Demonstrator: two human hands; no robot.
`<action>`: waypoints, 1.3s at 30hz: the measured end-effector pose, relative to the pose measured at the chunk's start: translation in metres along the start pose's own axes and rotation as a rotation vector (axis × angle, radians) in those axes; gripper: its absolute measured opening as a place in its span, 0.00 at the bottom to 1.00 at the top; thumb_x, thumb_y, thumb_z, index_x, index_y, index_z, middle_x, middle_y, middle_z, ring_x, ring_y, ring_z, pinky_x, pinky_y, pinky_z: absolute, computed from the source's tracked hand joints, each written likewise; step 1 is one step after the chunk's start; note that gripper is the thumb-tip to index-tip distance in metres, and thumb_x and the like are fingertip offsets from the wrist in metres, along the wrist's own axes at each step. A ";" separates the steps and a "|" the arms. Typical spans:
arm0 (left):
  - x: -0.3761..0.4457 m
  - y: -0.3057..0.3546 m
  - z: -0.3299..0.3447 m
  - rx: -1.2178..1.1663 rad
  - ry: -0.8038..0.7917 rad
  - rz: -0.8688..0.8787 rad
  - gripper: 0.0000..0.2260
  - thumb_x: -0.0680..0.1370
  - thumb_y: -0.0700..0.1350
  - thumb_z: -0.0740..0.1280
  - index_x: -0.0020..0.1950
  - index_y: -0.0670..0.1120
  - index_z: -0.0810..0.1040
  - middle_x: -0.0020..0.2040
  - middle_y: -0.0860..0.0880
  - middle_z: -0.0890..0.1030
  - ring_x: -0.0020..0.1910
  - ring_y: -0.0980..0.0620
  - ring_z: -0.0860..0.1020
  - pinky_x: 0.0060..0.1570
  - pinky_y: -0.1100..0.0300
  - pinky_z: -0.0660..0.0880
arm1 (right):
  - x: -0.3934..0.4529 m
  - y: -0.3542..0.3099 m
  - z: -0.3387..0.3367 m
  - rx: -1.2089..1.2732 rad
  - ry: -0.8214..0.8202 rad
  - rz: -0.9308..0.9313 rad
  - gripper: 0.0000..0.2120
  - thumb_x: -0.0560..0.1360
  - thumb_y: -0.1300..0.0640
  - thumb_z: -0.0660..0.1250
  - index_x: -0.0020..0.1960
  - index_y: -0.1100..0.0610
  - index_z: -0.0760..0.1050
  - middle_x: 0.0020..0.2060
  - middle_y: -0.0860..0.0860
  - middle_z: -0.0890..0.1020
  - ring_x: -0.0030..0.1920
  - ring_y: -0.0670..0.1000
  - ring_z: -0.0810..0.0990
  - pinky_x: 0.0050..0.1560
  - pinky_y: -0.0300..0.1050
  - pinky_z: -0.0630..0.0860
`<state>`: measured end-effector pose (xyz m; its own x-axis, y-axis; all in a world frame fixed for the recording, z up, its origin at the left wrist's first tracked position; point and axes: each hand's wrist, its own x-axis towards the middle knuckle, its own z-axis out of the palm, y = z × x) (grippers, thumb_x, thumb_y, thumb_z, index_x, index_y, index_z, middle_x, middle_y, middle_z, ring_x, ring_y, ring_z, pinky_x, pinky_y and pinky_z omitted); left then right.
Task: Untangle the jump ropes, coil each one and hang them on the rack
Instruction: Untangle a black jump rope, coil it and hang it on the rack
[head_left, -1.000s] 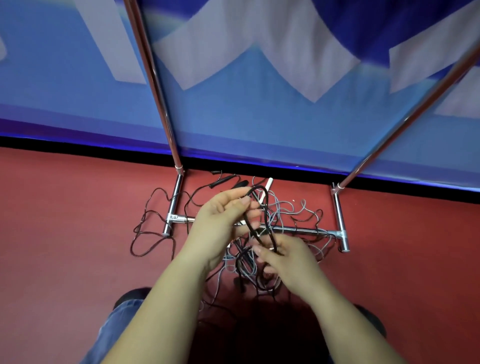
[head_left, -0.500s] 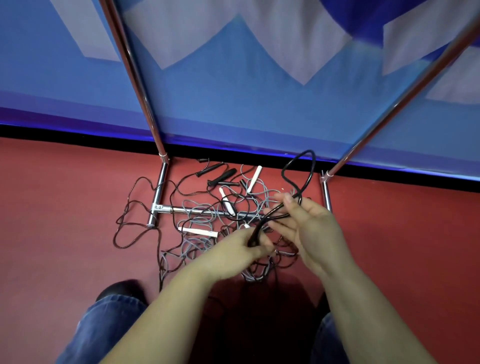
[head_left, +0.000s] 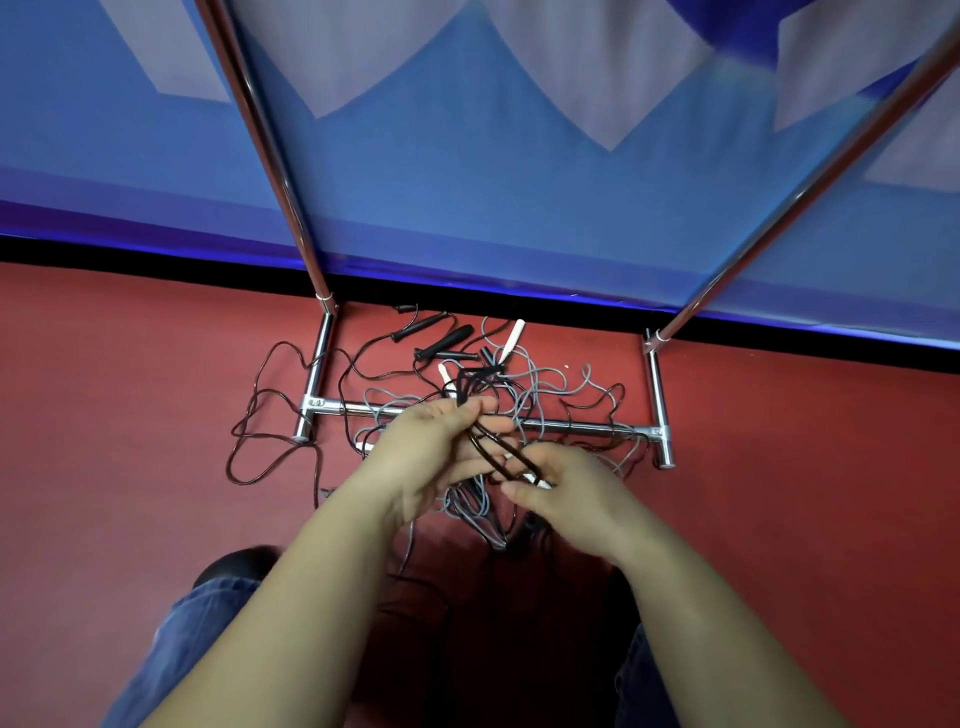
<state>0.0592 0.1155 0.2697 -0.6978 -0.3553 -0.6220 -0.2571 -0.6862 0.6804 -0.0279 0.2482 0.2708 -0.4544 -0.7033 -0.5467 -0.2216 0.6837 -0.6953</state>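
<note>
The left hand (head_left: 431, 447) has its fingers (head_left: 485, 415) curled round a bunch of loops of the black rope (head_left: 483, 441). The right hand (head_left: 566, 493), just beside it and nearer the body, pinches the same strands lower down. Between the two grips the strands run slantwise, up-left to down-right, so the next loop likely goes toward the left hand. Beyond and below lies the tangle of grey ropes (head_left: 540, 384) and black handles (head_left: 447, 340) on the red floor (head_left: 130, 364), draped over the rack (head_left: 587, 427) base bar.
</note>
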 end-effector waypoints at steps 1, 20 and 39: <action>0.001 0.001 -0.002 -0.018 0.012 0.005 0.09 0.82 0.40 0.57 0.50 0.40 0.76 0.37 0.46 0.85 0.31 0.52 0.83 0.31 0.61 0.81 | 0.000 -0.001 0.000 0.037 0.020 -0.012 0.02 0.74 0.54 0.69 0.47 0.50 0.78 0.46 0.46 0.84 0.50 0.47 0.81 0.56 0.47 0.75; -0.015 -0.006 0.001 0.682 -0.447 0.008 0.08 0.78 0.35 0.64 0.44 0.46 0.79 0.41 0.51 0.82 0.47 0.55 0.78 0.53 0.68 0.73 | -0.001 -0.020 -0.040 1.300 0.278 0.105 0.04 0.78 0.62 0.62 0.45 0.59 0.74 0.37 0.53 0.85 0.38 0.49 0.85 0.34 0.38 0.80; 0.002 0.000 -0.003 -0.024 0.006 0.039 0.05 0.81 0.41 0.61 0.49 0.42 0.75 0.37 0.47 0.82 0.33 0.54 0.82 0.33 0.60 0.80 | -0.003 -0.008 -0.004 0.154 0.004 -0.022 0.07 0.75 0.59 0.67 0.53 0.54 0.78 0.46 0.47 0.83 0.46 0.41 0.80 0.49 0.29 0.71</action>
<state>0.0602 0.1129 0.2674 -0.7029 -0.3857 -0.5976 -0.2136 -0.6869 0.6946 -0.0280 0.2454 0.2797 -0.4544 -0.7169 -0.5287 -0.0965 0.6296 -0.7709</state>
